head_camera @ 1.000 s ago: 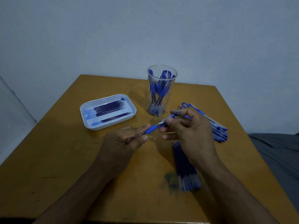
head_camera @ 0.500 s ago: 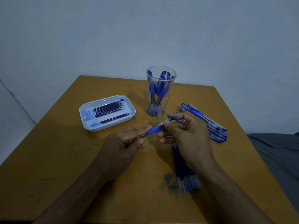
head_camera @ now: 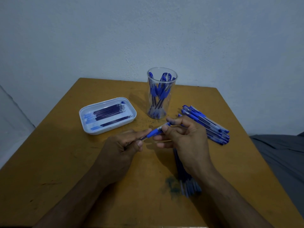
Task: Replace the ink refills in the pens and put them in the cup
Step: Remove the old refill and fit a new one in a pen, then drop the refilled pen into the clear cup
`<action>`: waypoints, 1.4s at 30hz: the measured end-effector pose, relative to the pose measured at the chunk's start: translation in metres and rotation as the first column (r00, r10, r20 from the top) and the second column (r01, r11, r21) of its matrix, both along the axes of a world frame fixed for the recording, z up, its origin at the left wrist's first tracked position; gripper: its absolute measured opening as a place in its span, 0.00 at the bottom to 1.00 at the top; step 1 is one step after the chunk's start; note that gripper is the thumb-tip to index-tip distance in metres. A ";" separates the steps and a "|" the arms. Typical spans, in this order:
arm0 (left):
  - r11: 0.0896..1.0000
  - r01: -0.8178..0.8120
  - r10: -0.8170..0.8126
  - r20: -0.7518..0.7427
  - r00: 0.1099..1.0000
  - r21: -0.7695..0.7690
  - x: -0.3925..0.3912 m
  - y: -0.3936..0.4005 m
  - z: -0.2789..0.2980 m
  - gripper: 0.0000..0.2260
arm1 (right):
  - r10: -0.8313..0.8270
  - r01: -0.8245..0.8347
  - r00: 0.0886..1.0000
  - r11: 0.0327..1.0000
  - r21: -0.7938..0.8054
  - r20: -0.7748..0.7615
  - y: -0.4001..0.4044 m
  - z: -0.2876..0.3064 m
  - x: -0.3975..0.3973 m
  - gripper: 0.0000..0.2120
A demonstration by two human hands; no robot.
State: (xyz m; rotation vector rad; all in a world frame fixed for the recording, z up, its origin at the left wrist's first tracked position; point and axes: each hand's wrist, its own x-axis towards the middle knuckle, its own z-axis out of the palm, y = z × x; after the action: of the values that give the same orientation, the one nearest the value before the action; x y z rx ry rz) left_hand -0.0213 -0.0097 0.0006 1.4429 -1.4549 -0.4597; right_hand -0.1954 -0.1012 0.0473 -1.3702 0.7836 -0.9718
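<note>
Blue is the soft grip of the pen [head_camera: 155, 132] you hold between your two hands, over the middle of the table [head_camera: 69, 155]. Your right hand [head_camera: 185, 139] pinches the clear barrel with thumb and fingers. Your left hand [head_camera: 122, 148] pinches the thin dark end that sticks out of the pen's front. You look to be sliding a refill in or out; I cannot tell which way.

Under your right wrist, near the front edge, lies a bunch of refills [head_camera: 185, 178]. More pens [head_camera: 207, 124] lie in a pile by the right edge. The white tray [head_camera: 87, 127] near the left edge holds a few refills too. The cup [head_camera: 162, 94] stands near the back edge with pens in it already.

Next, keep the refill straight with the barrel. Then close the pen and drop it in the cup.
</note>
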 end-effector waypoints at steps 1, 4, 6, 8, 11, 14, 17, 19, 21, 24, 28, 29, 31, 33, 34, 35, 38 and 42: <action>1.000 -0.002 0.002 0.004 1.000 -0.003 0.000 0.000 0.000 0.18 | -0.002 0.002 1.000 1.000 0.004 0.003 0.000 0.000 0.001 0.08; 1.000 -0.004 0.004 -0.004 1.000 -0.006 0.000 0.001 0.000 0.18 | 0.012 -0.012 1.000 1.000 0.025 0.017 0.000 0.000 0.001 0.08; 1.000 -0.005 0.005 0.000 1.000 -0.011 -0.001 0.000 0.001 0.18 | 0.024 -0.025 0.999 0.999 0.031 0.023 -0.001 0.001 0.001 0.10; 1.000 -0.023 0.023 0.026 0.999 -0.020 -0.004 -0.001 0.000 0.18 | 0.022 -0.022 1.000 1.000 0.018 0.020 0.000 0.004 0.001 0.11; 0.998 -0.065 0.065 -0.026 0.998 -0.005 -0.006 0.001 0.000 0.22 | -0.033 0.033 0.999 0.998 -0.045 -0.003 -0.002 0.013 -0.001 0.10; 0.996 -0.088 0.088 0.090 0.992 -0.006 -0.004 0.001 0.004 0.27 | -0.137 0.131 0.990 0.980 -0.148 -0.026 -0.009 0.031 -0.007 0.10; 0.983 -0.165 0.129 0.353 0.927 0.074 -0.006 -0.009 0.015 0.27 | -0.220 0.192 0.973 0.940 -0.281 -0.070 -0.016 0.060 -0.012 0.10; 0.974 -0.184 0.109 0.445 0.889 0.129 -0.011 -0.019 0.023 0.25 | -0.266 0.209 0.958 0.905 -0.370 -0.109 -0.020 0.083 -0.013 0.10; 0.969 -0.166 0.051 0.510 0.859 0.182 -0.013 -0.028 0.023 0.25 | -0.295 0.218 0.948 0.872 -0.439 -0.116 -0.023 0.106 -0.011 0.10; 0.964 -0.163 0.010 0.583 0.812 0.211 -0.009 -0.037 0.010 0.26 | -0.330 0.242 0.939 0.832 -0.499 -0.095 -0.028 0.137 -0.006 0.11; 0.956 -0.196 0.017 0.626 0.780 0.218 -0.007 -0.037 -0.005 0.25 | -0.364 0.264 0.929 0.773 -0.577 -0.064 -0.038 0.167 0.004 0.11; 0.956 -0.197 0.018 0.628 0.778 0.217 -0.007 -0.038 -0.005 0.26 | -0.374 0.264 0.925 0.756 -0.599 -0.063 -0.042 0.172 0.007 0.11; 0.954 -0.200 0.016 0.631 0.776 0.222 -0.008 -0.038 -0.004 0.27 | -0.385 0.253 0.920 0.721 -0.645 -0.069 -0.050 0.178 0.015 0.12; 0.951 -0.206 0.011 0.639 0.769 0.232 -0.007 -0.038 -0.004 0.26 | -0.380 0.227 0.921 0.701 -0.677 -0.086 -0.056 0.179 0.025 0.12; 0.949 -0.208 0.009 0.641 0.768 0.237 -0.007 -0.038 -0.005 0.26 | -0.375 0.206 0.922 0.693 -0.691 -0.101 -0.059 0.177 0.030 0.11; 0.948 -0.210 0.010 0.639 0.769 0.238 -0.008 -0.037 -0.004 0.27 | -0.369 0.182 0.922 0.682 -0.709 -0.118 -0.062 0.174 0.035 0.11; 0.947 -0.212 0.011 0.635 0.773 0.242 -0.008 -0.037 -0.004 0.26 | -0.366 0.090 0.908 0.647 -0.757 -0.205 -0.069 0.161 0.051 0.11; 0.941 -0.222 0.008 0.641 0.768 0.254 -0.007 -0.038 -0.006 0.27 | -0.384 -0.058 0.837 0.647 -0.760 -0.390 -0.079 0.139 0.066 0.09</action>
State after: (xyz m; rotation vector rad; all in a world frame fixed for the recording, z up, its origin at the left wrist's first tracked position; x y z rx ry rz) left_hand -0.0280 -0.0478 -0.0051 2.0742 -1.8576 -0.1168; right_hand -0.1295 -0.1802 0.1865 -2.4145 0.9748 -1.1474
